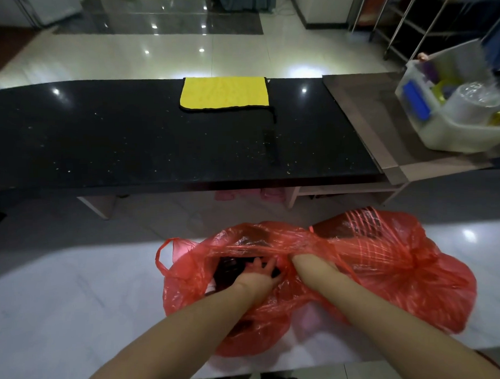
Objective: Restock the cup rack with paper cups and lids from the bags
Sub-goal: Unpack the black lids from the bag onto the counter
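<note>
Two red plastic bags lie side by side on the white table, close to its near edge, and both hands are already in among them. The left bag (pixel 218 275) gapes open toward the person, and the left hand (pixel 259 274) is reached down into its mouth, palm down with the fingers spread loosely over something dark (pixel 232 270) inside; it looks like a stack of lids, though the plastic and shadow leave that a guess, and I cannot tell whether the fingers have closed on it. The right hand (pixel 316 265) is at the gathered plastic where the two bags meet, its fingers buried under the red film, so its grip cannot be read; it seems to hold the mouth open. The right bag (pixel 402 269) bulges toward the right edge of the table, with a dark ribbed shape (pixel 357 225) showing through its far side, possibly stacked cups. So the thing to lift lies directly under the left hand, which is the nearer one, and it would come up and back toward the person. No cup rack is plainly visible; a black counter (pixel 128 137) with a yellow cloth (pixel 224 92) lies across the aisle.
</note>
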`<action>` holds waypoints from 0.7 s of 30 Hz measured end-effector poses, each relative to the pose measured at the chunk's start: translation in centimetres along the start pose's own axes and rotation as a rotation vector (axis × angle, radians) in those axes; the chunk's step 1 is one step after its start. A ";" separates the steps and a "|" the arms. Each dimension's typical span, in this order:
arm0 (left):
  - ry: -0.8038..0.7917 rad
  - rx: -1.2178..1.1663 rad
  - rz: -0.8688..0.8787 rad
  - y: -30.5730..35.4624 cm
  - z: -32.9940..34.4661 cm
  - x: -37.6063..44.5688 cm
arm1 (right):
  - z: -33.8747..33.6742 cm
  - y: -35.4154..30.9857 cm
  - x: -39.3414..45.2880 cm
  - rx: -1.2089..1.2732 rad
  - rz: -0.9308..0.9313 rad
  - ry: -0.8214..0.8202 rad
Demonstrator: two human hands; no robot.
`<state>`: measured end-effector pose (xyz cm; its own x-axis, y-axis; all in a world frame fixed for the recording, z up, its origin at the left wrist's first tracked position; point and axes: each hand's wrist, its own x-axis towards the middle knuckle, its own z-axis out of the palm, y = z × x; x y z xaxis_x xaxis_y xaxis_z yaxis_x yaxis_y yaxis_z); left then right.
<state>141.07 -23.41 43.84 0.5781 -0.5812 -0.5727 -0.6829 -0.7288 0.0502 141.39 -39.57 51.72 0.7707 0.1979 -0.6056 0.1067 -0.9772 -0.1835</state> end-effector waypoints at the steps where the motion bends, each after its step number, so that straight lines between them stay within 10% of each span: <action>1: 0.007 -0.001 -0.008 0.1 -0.2 -0.1 | 0.0 0.0 0.1 0.043 0.053 -0.024; 21: 0.312 -0.063 -0.069 -2.6 -5.0 -9.2 | -2.1 -2.7 -1.1 0.613 -0.019 0.142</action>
<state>139.73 -17.93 53.08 0.7376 -0.6057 -0.2984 -0.6143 -0.7854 0.0758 141.57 -37.32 54.55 0.8527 0.1613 -0.4969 -0.2261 -0.7435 -0.6294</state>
